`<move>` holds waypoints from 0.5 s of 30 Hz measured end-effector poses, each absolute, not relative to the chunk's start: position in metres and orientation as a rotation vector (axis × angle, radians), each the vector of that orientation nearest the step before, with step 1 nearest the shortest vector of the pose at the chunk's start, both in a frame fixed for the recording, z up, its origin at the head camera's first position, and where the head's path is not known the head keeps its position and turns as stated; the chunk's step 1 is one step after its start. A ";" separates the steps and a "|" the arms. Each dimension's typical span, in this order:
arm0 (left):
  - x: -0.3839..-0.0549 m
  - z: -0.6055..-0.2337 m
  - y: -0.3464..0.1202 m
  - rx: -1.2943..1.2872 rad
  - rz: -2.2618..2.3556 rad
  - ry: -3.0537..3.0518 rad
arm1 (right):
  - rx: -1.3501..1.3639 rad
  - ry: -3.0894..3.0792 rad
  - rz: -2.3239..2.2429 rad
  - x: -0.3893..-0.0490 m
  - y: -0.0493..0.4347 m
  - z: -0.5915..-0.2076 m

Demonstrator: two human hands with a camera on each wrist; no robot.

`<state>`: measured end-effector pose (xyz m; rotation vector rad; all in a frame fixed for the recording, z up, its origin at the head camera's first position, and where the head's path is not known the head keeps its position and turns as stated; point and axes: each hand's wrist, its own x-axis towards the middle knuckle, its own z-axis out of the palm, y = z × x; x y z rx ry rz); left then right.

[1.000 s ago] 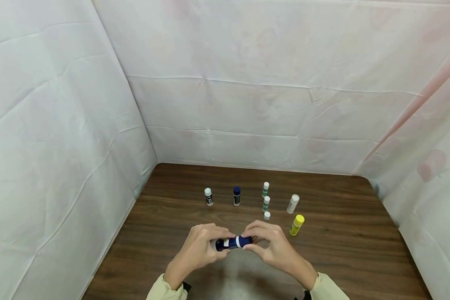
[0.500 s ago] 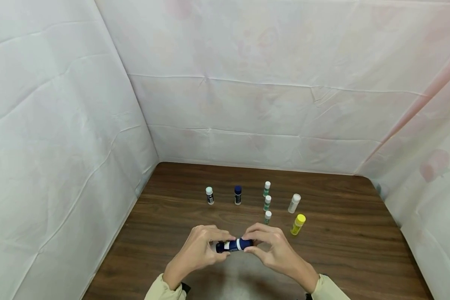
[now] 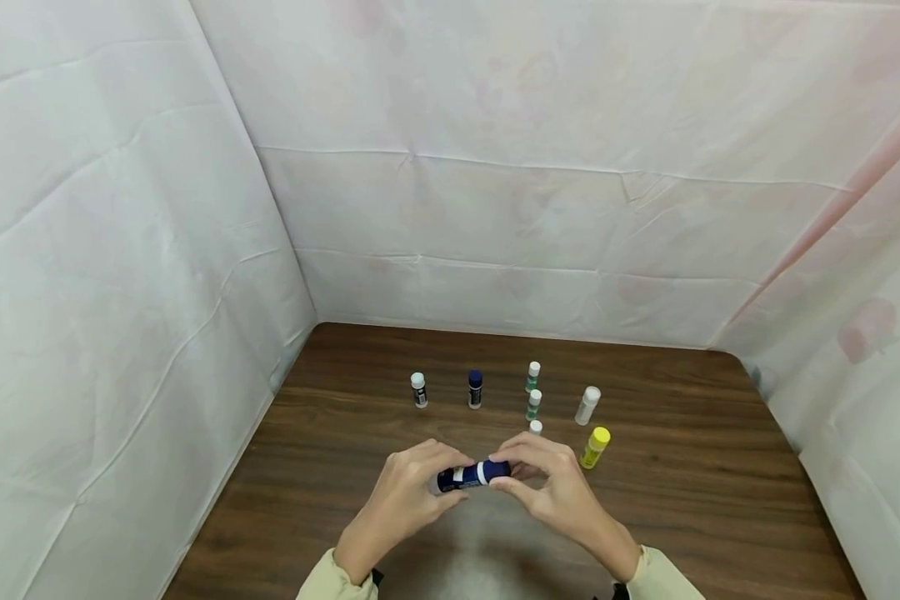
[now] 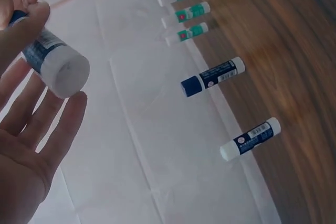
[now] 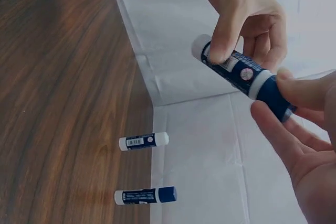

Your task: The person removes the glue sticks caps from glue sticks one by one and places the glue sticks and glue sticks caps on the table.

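Holding a thick navy-labelled glue stick (image 3: 461,478) crosswise above the wood-grained counter (image 3: 330,492), between the fingers of both hands. Gripping its barrel with the bent fingers and thumb of the left hand (image 3: 408,492), parted only as wide as the barrel, with the whitish base (image 5: 200,47) poking out past the thumb in the right wrist view. Pinching the navy cap (image 3: 499,469) between the fingers and thumb of the right hand (image 3: 555,483), parted only by the cap's thickness, with a white band (image 3: 482,473) showing between cap and label. Beyond the left fingers, upright on the counter, a white-capped glue stick (image 3: 419,396) with a dark label. Straight beyond the space between left and right fingers, a second navy-capped glue stick (image 3: 476,395), also upright. Beyond the right fingers, three small green-labelled glue sticks (image 3: 533,408) in a line leading away, the nearest partly hidden behind the right hand. Farther to the right of the right fingers, a white glue stick (image 3: 587,408), and nearer them a yellow glue stick (image 3: 593,452), both standing. Behind the fingers, at the wrists, pale sleeves (image 3: 336,581); far beyond them, creased white cloth (image 3: 450,208) with faint pink patches.
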<state>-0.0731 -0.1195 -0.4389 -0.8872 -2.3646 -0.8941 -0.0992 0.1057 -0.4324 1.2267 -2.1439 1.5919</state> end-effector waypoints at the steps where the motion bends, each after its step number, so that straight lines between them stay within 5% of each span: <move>1: -0.073 -0.439 -0.119 -0.887 -0.880 -2.358 | 1.229 -2.159 1.596 -0.099 0.105 -0.432; 15: -0.074 -0.428 -0.122 -0.915 -0.941 -2.363 | 1.344 -2.111 1.449 -0.101 0.106 -0.425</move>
